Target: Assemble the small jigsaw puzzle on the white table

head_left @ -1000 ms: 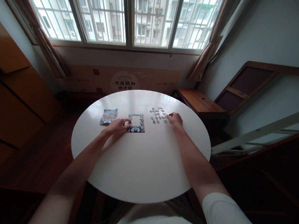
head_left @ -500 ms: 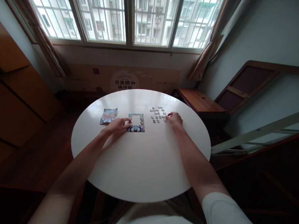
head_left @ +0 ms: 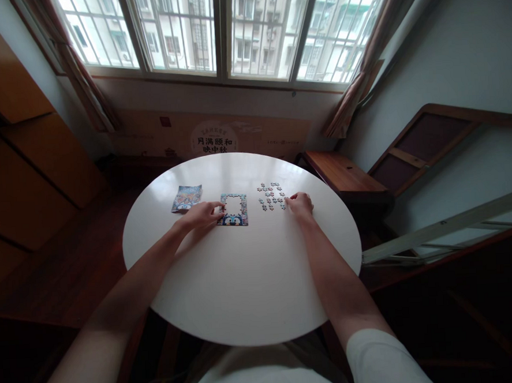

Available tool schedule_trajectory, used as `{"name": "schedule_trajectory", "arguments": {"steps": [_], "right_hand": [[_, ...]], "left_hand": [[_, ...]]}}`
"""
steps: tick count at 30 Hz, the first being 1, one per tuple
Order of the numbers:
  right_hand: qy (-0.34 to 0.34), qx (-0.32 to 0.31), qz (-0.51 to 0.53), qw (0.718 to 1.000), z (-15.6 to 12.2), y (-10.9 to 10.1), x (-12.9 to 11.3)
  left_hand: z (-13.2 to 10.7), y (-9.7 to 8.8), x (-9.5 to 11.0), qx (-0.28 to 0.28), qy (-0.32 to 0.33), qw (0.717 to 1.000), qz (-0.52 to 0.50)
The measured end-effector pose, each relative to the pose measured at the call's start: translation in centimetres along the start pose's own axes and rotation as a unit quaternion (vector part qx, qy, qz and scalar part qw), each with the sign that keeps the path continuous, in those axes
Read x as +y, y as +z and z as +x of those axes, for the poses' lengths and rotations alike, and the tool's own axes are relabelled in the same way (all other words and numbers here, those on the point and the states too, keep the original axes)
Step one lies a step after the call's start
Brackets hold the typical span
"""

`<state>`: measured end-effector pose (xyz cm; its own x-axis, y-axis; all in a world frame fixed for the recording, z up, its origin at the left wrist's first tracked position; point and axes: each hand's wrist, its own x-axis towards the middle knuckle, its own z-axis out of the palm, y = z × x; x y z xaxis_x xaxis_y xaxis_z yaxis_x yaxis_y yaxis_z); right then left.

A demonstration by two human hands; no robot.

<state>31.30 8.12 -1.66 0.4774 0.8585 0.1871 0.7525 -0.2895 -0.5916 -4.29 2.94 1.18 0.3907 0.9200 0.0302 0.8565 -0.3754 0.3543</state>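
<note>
One round white table (head_left: 245,290), barred window (head_left: 181,31) beyond, left hand (head_left: 202,214) at puzzle (head_left: 233,220), right hand (head_left: 301,204) beside pieces (head_left: 269,194), each grip unclear

Daylight is admitted through a wide barred window (head_left: 223,37) flanked by curtains (head_left: 97,106). A round white table (head_left: 244,284) is lit from its far side. The dark reddish floor (head_left: 90,248) is bordered by orange-brown cabinets (head_left: 42,170) at left; wooden-topped furniture (head_left: 341,172) is set near the right wall (head_left: 468,57).

left hand (head_left: 204,213), right hand (head_left: 301,204) reach forward
</note>
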Motion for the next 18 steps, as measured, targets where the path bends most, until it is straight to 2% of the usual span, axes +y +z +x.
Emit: {"name": "schedule_trajectory", "arguments": {"steps": [10, 12, 15, 18], "right_hand": [[0.029, -0.018, 0.065, 0.997, -0.4, -0.7, -0.6], [0.006, -0.007, 0.123, 0.992, -0.5, -0.8, -0.9], [-0.064, 0.007, 0.216, 0.974, -0.8, -0.6, -2.2], [-0.146, -0.035, 0.262, 0.954, -1.6, 0.2, -5.1]], "left_hand": [[-0.1, -0.1, 0.2, -0.004, -0.007, 1.000, 0.008], [-0.1, -0.1, 0.1, -0.003, -0.007, 1.000, 0.007], [0.0, 0.0, 0.0, 0.000, -0.004, 1.000, 0.003], [0.0, 0.0, 0.0, 0.003, -0.005, 1.000, 0.001]]}}
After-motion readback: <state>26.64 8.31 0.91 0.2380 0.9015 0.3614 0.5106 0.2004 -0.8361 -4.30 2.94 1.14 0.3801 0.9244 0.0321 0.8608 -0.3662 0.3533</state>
